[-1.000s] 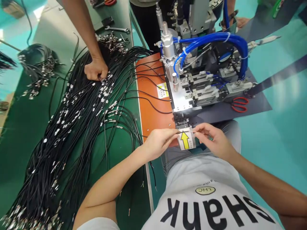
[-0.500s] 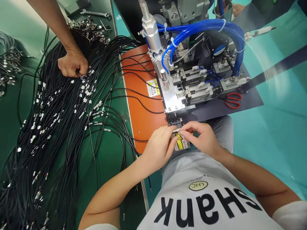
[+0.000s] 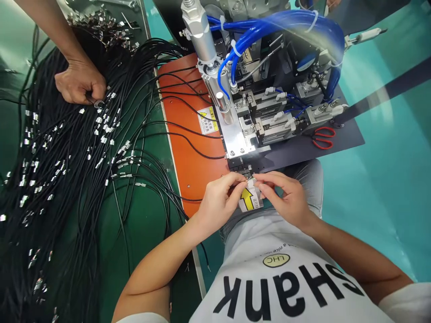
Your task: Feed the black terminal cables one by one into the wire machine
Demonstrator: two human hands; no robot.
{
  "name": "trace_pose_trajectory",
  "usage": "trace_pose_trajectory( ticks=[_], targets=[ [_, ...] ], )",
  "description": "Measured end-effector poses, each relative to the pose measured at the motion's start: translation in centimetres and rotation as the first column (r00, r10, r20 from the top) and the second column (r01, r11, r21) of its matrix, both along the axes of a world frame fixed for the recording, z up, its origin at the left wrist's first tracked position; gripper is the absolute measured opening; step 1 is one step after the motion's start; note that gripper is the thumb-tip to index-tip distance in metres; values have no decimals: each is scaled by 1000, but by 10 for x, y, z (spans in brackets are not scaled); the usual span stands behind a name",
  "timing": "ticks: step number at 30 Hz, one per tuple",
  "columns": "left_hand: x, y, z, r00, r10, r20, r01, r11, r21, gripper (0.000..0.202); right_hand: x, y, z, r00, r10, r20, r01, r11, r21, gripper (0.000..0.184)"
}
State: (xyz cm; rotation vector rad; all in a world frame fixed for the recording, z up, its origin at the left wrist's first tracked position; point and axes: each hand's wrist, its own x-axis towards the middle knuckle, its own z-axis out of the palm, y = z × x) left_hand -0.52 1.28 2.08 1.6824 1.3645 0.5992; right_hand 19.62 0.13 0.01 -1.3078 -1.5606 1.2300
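My left hand (image 3: pixel 217 202) is closed in a pinch on the end of a black cable (image 3: pixel 191 198), which runs in from the left under my palm. Thin pale wire ends (image 3: pixel 251 178) show between my two hands. The thumb and forefinger of my right hand (image 3: pixel 291 199) come together at these wires; exactly what they pinch is too small to make out. Both hands are at the near end of a metal machine (image 3: pixel 235 143), just above a label with a yellow arrow (image 3: pixel 248 198).
A large heap of black cables (image 3: pixel 77 179) with silvery ends covers the green table at left. A co-worker's fist (image 3: pixel 81 83) rests on it. Several cables cross the orange plate (image 3: pixel 185 166) into the machine. Blue hoses (image 3: pixel 269 38) arch above; red-handled scissors (image 3: pixel 323 137) lie right.
My right fingers have moved slightly apart from my left ones, and pale wires now show between them. The view has shifted slightly; the co-worker's fist stays on the cables.
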Motion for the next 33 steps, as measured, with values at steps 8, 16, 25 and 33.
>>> trace_pose_trajectory(
  ticks=[8,16,25,33],
  targets=[
    [0,-7,-5,963,145,226,-96,972,-213,20,-6,-21,-15,971,38,237,-129,916,380,49],
    [0,-10,-6,958,146,247,-89,970,-226,18,-5,11,-6,997,-27,-78,18,993,-118,13],
    [4,-10,-7,919,207,335,-133,964,-230,19,-17,11,-12,976,3,-216,-55,970,-235,19],
    [1,0,-4,829,303,469,-116,915,-387,17,-18,11,-7,991,18,-131,-31,995,-91,8]
  ],
)
